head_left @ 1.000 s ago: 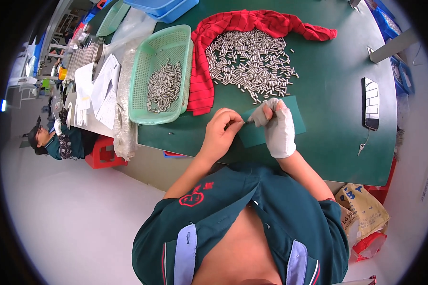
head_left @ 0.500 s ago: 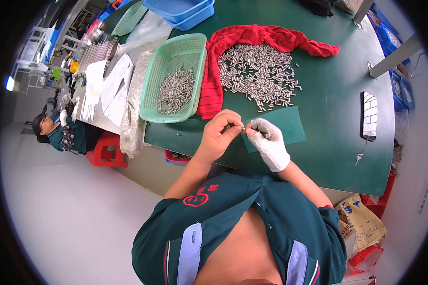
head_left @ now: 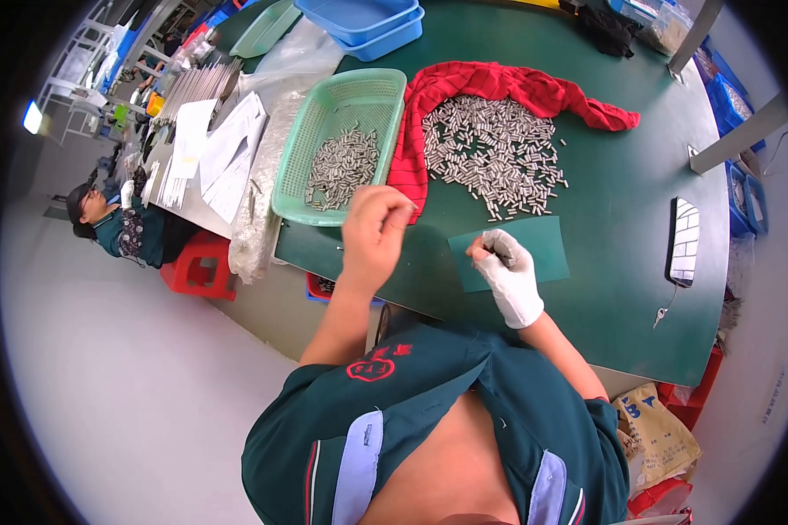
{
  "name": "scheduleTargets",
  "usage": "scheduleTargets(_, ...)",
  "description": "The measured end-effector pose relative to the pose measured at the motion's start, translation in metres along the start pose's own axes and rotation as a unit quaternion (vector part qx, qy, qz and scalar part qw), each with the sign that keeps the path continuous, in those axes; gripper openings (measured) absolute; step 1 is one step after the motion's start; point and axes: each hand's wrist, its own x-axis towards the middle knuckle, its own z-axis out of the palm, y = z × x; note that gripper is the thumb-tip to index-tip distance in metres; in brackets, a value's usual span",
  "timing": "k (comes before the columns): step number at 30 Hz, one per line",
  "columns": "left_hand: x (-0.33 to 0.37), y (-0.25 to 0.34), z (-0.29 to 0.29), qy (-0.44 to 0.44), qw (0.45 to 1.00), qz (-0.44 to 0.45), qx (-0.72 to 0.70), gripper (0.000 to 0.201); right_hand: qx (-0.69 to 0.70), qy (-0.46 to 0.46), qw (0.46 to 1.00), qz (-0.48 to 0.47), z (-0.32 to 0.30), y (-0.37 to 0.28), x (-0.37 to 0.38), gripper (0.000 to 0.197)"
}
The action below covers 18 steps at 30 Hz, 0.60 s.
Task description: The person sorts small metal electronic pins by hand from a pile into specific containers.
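Note:
My bare left hand (head_left: 373, 234) is raised at the near right corner of a green mesh basket (head_left: 286, 184), its thumb and fingers pinched together. Whatever lies in that pinch is too small to make out. Small metal pins (head_left: 345, 164) lie heaped inside the basket. Over a thin green sheet (head_left: 547, 254) is my right hand (head_left: 510, 278), in a white glove that leaves some fingertips bare. Its fingers are curled closed, hiding anything held there. Beyond the sheet, many more loose metal pins (head_left: 490, 153) spread beside a red striped cloth (head_left: 411, 166).
Blue trays (head_left: 368, 39) stand stacked at the far left of the green table (head_left: 604, 306). Papers (head_left: 229, 166) and plastic wrap (head_left: 249, 232) lie left of the basket. At the right are a phone-like object (head_left: 684, 243) with a key and metal posts (head_left: 744, 131). Another person (head_left: 114, 232) sits far left.
My hands met fingertip to fingertip before; now the left one has moved away leftward to the basket's corner. My right hand stays over the green sheet. The whole view has shifted slightly.

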Motion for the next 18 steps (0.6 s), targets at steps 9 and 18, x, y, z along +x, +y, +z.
scheduleTargets(9,0.024,-0.007,0.015,-0.001,0.997,0.036,0.064,0.009,0.028,-0.019,0.999,-0.010,-0.011,0.002,-0.012,0.029)
scheduleTargets(18,0.024,-0.045,0.082,-0.215,0.972,0.069,0.070,0.011,-0.014,-0.073,0.996,-0.046,-0.023,0.004,-0.005,0.047)
